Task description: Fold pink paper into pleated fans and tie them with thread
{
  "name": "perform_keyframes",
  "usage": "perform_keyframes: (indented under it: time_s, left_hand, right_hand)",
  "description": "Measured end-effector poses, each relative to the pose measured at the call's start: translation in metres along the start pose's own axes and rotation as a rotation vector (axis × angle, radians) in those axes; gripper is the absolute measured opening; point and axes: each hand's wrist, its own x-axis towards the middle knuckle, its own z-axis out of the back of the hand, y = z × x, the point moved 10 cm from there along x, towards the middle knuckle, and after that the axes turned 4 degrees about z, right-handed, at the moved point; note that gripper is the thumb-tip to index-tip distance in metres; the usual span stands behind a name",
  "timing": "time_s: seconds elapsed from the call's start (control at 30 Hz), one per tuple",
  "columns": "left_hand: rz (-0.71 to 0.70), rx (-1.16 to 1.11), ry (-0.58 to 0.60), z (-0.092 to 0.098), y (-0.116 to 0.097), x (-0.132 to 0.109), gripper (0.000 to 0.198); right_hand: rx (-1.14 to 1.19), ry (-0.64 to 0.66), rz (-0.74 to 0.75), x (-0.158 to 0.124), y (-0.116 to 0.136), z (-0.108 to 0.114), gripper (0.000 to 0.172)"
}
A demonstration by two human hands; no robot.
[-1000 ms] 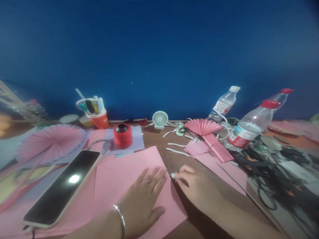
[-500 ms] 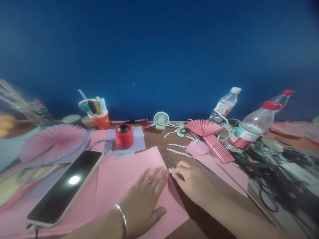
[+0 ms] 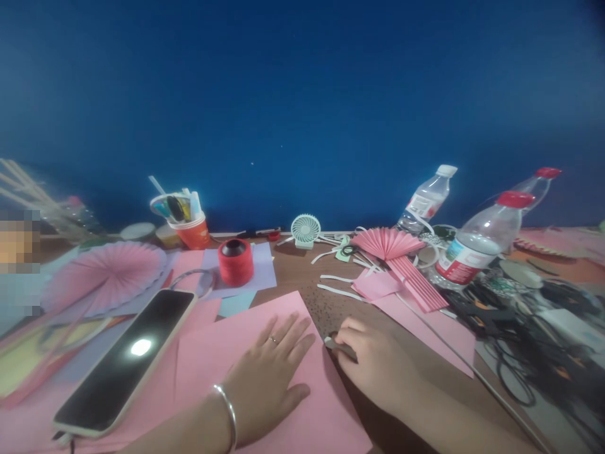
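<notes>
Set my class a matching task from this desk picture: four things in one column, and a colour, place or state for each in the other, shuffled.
Column one
1. Left hand
2. Right hand
3. Spool
4. Small fan

Column two
A. Red, standing on a purple sheet
B. Fingers closed on a small pale object
C. Whitish, with a round head on a small base
D. Resting palm down on a pink sheet

Right pairs: 1-D, 2-B, 3-A, 4-C
</notes>
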Motion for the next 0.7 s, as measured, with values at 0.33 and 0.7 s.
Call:
perform_keyframes:
  time_s: [0.33, 0.7]
  left_hand:
    - [-0.004, 0.009, 0.000, -0.0021, 0.0026, -0.0007, 0.064]
    - [-0.004, -0.056, -0.035, 0.0064, 0.0049, 0.0053, 0.070]
  right_hand:
    - [0.083, 0.024, -0.014, 0.0008, -0.0028, -0.0014, 0.019]
    - [0.046, 0.000, 0.003, 0.0044, -0.0005, -0.0011, 0.018]
